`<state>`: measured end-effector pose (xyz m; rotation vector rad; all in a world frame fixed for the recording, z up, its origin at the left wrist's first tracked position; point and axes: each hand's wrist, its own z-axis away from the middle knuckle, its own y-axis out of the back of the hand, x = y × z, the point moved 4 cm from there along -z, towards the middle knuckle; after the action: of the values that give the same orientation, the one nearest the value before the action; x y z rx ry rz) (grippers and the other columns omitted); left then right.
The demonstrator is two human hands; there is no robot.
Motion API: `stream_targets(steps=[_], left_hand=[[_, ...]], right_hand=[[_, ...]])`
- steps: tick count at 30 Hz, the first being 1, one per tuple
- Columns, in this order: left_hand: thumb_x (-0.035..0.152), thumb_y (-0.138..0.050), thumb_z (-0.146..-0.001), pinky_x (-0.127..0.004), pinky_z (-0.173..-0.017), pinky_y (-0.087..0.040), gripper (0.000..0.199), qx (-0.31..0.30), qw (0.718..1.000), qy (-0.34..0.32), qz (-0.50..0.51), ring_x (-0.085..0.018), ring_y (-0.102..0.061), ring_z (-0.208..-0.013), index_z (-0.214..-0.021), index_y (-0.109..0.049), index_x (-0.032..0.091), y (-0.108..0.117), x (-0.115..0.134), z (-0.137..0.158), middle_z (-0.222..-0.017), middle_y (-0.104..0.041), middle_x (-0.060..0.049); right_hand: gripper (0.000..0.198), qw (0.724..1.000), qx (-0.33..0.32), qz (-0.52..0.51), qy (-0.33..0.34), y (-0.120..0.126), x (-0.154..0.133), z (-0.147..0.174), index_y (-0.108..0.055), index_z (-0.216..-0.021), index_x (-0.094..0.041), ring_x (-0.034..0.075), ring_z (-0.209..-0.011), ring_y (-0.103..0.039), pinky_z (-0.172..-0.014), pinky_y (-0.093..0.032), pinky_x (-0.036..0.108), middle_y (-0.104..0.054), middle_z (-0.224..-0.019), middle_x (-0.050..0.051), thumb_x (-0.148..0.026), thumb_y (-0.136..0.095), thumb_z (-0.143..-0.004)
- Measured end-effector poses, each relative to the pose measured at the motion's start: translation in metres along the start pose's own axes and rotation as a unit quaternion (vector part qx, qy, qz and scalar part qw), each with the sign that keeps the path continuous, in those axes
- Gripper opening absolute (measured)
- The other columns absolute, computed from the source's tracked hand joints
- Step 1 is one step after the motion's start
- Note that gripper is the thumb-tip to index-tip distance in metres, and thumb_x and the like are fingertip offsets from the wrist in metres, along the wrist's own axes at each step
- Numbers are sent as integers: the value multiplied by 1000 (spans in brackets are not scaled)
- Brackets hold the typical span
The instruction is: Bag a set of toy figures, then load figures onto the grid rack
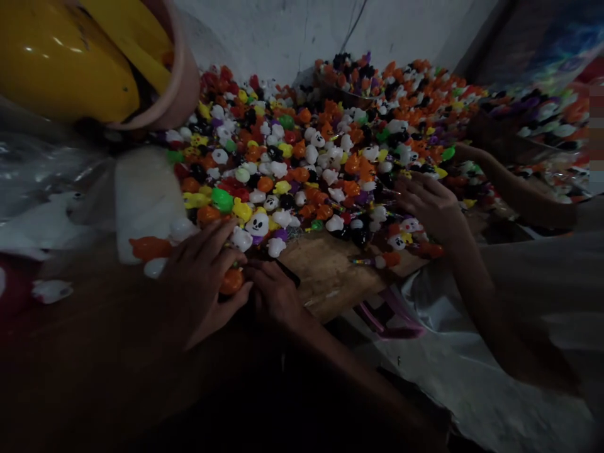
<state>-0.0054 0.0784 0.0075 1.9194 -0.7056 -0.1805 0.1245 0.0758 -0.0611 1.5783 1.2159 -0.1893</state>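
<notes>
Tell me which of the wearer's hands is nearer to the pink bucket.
Left. The left hand is below and right of the pink bucket in view, apart from it; the right hand is farther away, beyond the left hand.

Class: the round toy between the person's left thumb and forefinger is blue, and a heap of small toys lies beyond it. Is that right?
The colour is wrong: the round toy at the left hand is orange, as the head view shows. The heap of small toys lies beyond it.
</notes>
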Motion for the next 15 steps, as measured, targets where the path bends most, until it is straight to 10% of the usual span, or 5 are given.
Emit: stream_targets(steps=[7,15], left_hand=[[28,-47,-96,-58,-118,-40,20,0,999,35,16,-36,-44,-146,-98,-65,19,3,-2,-6,-157,-48,-13],[29,-44,-96,-55,-122,-36,24,-7,998,50,28,-33,-42,-148,-98,-66,20,4,-8,-7,-158,-48,-10]], right_hand=[[36,997,54,37,37,61,1,6,-67,-117,-19,21,-106,-67,-90,-56,34,-70,-119,12,-9,-41,-94],[9,921,215,290,-145,180,105,-11,-72,-89,-16,27,-119,-52,-95,-35,44,-68,-119,16,-18,-63,-90]])
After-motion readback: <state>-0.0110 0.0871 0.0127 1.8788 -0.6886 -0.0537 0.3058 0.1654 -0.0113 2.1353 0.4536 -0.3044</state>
